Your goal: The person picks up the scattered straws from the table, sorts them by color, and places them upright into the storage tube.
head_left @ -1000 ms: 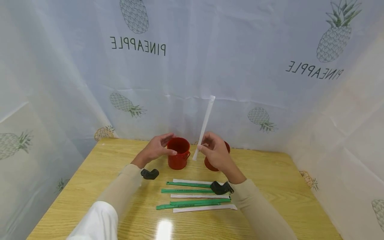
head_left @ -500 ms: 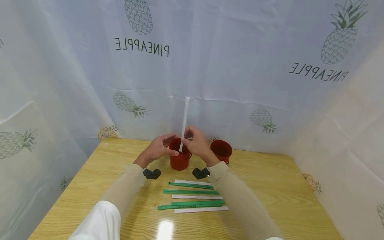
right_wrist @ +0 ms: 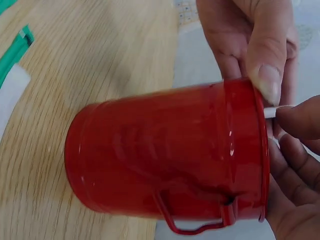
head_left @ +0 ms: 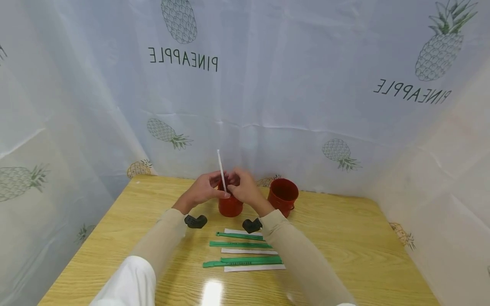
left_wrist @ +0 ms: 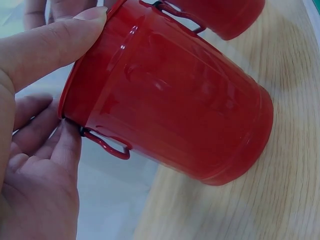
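A small red metal bucket (head_left: pixel 230 207) with wire loops on its sides stands on the table. At its left my left hand (head_left: pixel 202 189) holds the rim, thumb in front and fingers behind, as the left wrist view shows. A slim white wrapped straw (head_left: pixel 221 166) stands in the bucket, its top tilted left and its lower end hidden inside. My right hand (head_left: pixel 246 189) is at the mouth, thumb and curled fingers at the straw. In the right wrist view the thumb (right_wrist: pixel 302 119) covers part of the straw (right_wrist: pixel 270 112) just above the rim.
A second red bucket (head_left: pixel 281 204) stands to the right of the first. Several green wrapped straws (head_left: pixel 241 245) and white wrapped straws (head_left: pixel 250 251) lie in a row on the wooden table (head_left: pixel 344 238) in front. A white pineapple-print curtain (head_left: pixel 268 93) closes off the back and sides.
My right hand has carried the white straw leftward from beside the second bucket into the first. The straw has sunk lower and now leans left. My left hand has stayed at the first bucket.
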Demonstrator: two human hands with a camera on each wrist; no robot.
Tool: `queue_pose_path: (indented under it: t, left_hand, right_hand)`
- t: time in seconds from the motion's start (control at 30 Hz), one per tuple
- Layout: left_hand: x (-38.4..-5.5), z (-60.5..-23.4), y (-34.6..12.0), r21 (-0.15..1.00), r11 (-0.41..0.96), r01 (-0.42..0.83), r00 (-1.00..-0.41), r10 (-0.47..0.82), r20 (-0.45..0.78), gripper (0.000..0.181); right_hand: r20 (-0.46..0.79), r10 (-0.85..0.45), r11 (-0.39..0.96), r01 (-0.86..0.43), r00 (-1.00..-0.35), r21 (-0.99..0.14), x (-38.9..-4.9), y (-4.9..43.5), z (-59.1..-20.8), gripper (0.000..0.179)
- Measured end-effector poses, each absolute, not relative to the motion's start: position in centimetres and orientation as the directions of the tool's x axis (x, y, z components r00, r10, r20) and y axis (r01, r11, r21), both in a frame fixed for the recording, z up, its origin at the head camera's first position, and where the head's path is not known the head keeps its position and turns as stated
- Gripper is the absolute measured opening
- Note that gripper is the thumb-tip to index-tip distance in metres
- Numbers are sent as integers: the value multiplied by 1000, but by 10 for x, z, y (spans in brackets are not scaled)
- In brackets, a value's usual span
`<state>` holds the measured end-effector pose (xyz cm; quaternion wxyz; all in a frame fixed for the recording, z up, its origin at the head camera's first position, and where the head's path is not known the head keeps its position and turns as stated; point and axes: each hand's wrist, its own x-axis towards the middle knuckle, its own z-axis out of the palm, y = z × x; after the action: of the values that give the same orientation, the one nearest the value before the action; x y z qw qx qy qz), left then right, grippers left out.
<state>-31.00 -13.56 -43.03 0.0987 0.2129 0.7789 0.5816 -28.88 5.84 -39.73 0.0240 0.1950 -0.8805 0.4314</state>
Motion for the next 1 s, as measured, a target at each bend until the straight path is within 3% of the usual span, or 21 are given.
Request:
queue_pose_path:
  t: [0.13,0.37,0.63,1.0]
  left_hand:
    - [-309,-429,-135,946,245,213,-895,437,89,76]
    - [-309,-426,-134,944,270,189,-906,420,61,78]
    - [-307,-425,-135,944,277,177,-908,415,49,81]
    - [-305,-427,-136,943,287,169,-911,411,38,79]
  right_hand:
    - [221,-269,547,-338,-937,-766,-284,67,-400,19]
    - [244,-167,405,-292,-955,-866,-263,96,-399,21]
    - [119,-176,190,-152,-977,-970,-228,131,-420,22]
    - [77,-182,354,-139,-980,-925,-211,170,-466,21]
